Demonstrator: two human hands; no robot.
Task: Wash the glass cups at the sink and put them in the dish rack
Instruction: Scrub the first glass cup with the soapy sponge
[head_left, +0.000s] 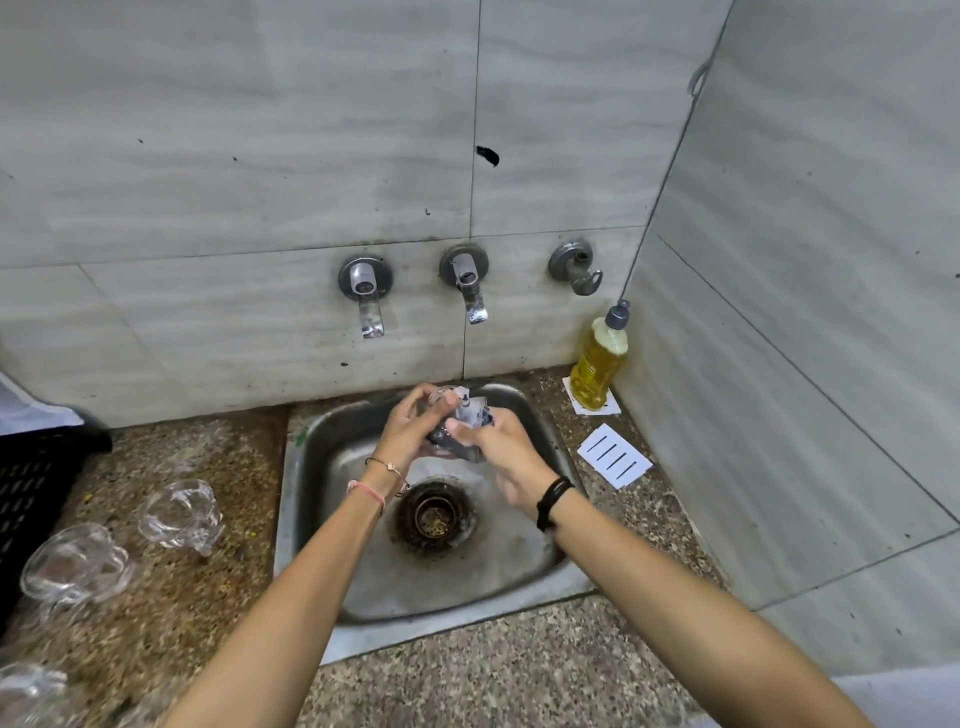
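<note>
Over the sink (319, 467), left hand (402, 434) and right hand (509, 460) curl fingers (418, 395) round glass cup (471, 415).

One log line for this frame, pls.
stage: washing | left hand: grips glass cup | right hand: grips it too | over sink | cups waiting on counter

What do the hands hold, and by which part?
A glass cup, over the sink: the left hand curls round its left side, the right hand grips its right side.

Three glass cups (182, 514) crowd the counter (208, 597) between sink (311, 519) and black dish rack (31, 493).
</note>
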